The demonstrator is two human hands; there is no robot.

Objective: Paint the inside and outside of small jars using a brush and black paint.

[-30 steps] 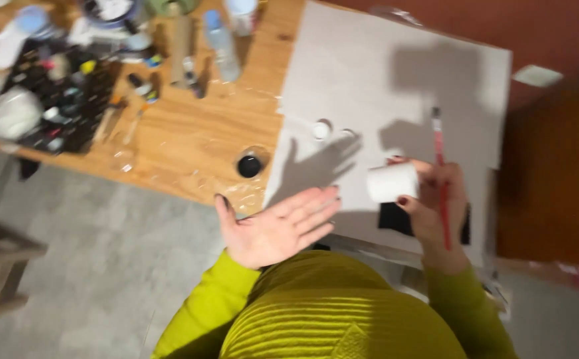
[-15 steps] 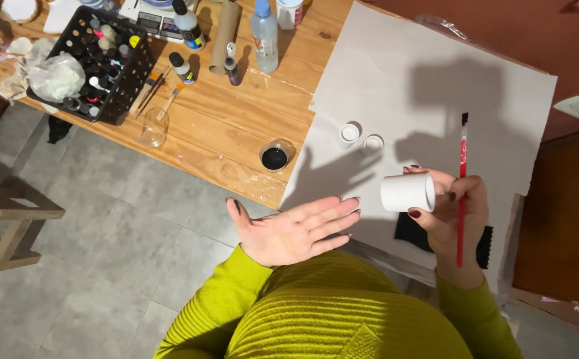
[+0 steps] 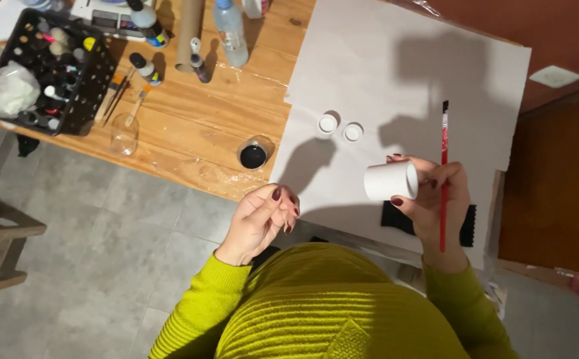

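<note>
A small white cup and a red brush were held above a sheet of grey paper.

The white cup (image 3: 389, 181) lay tilted on its side in the right hand (image 3: 432, 199), whose fingers closed around it and also gripped a red paintbrush (image 3: 444, 174), upright along the palm. The left hand (image 3: 263, 219) held nothing, its fingers loosely curled, near the cup but apart from it. The grey paper (image 3: 402, 86) under them showed no paint, so the painting seemed not yet begun. Farther away two small white caps (image 3: 340, 127) lay on the paper; at left, on the wooden tabletop (image 3: 196, 133), stood a jar of black paint (image 3: 253, 156) and a black crate of bottles (image 3: 57, 70).
</note>
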